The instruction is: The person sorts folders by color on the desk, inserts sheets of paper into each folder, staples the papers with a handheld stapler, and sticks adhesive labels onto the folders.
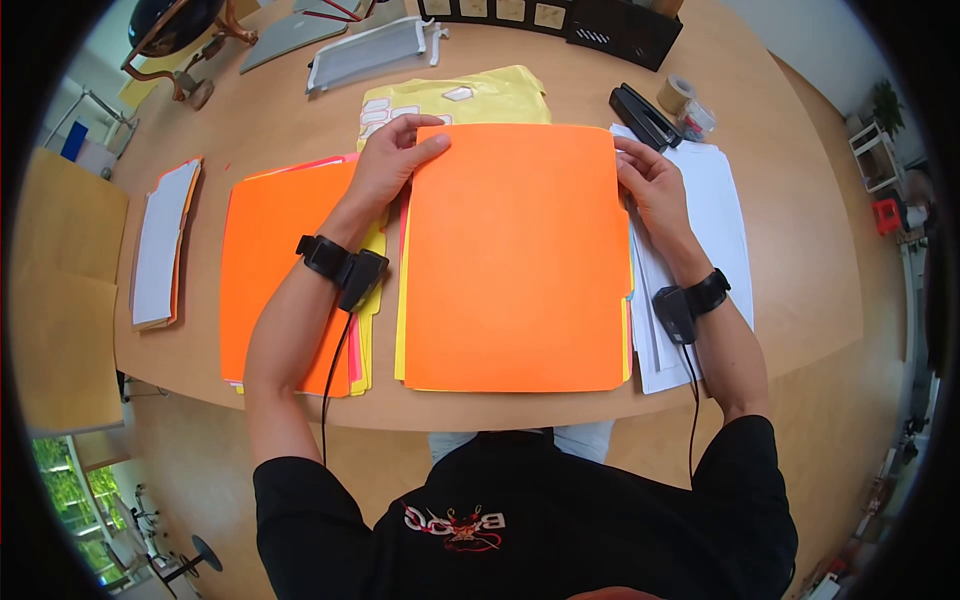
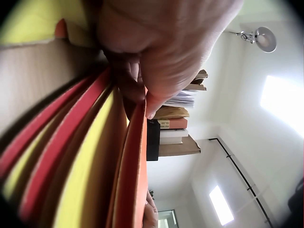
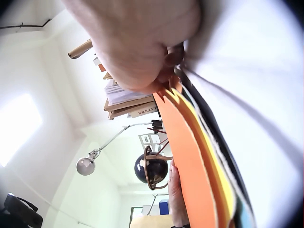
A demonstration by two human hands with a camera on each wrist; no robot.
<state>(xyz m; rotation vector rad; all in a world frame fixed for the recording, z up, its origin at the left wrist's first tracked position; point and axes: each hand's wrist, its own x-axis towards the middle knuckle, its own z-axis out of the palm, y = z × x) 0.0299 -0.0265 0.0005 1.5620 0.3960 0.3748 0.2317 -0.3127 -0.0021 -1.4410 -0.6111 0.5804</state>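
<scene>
A bright orange folder (image 1: 515, 260) lies on top of a stack of coloured folders in front of me. My left hand (image 1: 398, 158) pinches its upper left corner, thumb on top and fingers tucked beneath. At the upper right edge my right hand (image 1: 652, 188) grips the orange folder with curled fingers. Red and yellow folders (image 2: 83, 161) fan apart under the top one in the left wrist view. From the right wrist, yellow folders (image 3: 223, 185) show below the orange one. The fingertips under the folder are partly hidden.
Another orange folder pile (image 1: 285, 270) lies left, white papers (image 1: 715, 210) right. Behind are a yellow envelope (image 1: 500, 95), a black stapler (image 1: 645, 118), a tape roll (image 1: 676, 95) and a mesh tray (image 1: 370, 55). A narrow paper stack (image 1: 165, 245) stands far left on the table (image 1: 820, 260).
</scene>
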